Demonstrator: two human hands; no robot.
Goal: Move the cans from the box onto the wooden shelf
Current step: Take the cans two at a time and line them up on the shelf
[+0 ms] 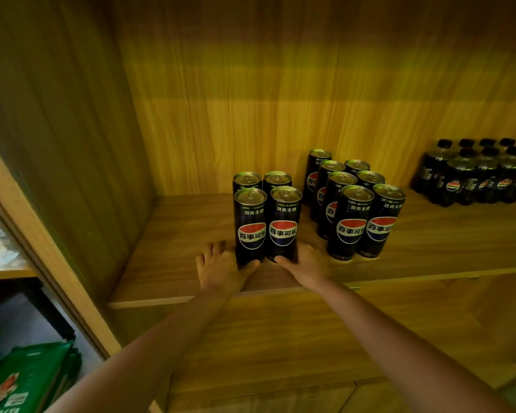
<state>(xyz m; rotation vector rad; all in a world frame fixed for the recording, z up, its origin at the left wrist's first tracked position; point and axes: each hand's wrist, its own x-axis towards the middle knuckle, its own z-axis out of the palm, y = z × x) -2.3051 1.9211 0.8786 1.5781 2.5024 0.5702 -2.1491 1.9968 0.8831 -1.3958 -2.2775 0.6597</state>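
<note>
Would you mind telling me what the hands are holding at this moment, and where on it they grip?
The left hand and right hand clasp a block of four cans between them, at its bottom, standing on the wooden shelf.

On the black cans standing at the middle of the frame: a round red, white and blue logo with white Chinese characters 百事可乐, and above it, near the top rim, smaller characters 劲爽无糖. Same logo and characters on the front cans of the group just to the right. On the small black bottles at the right edge: same round logo, characters too small to read. On the green packs at lower left: white print, not readable.
</note>
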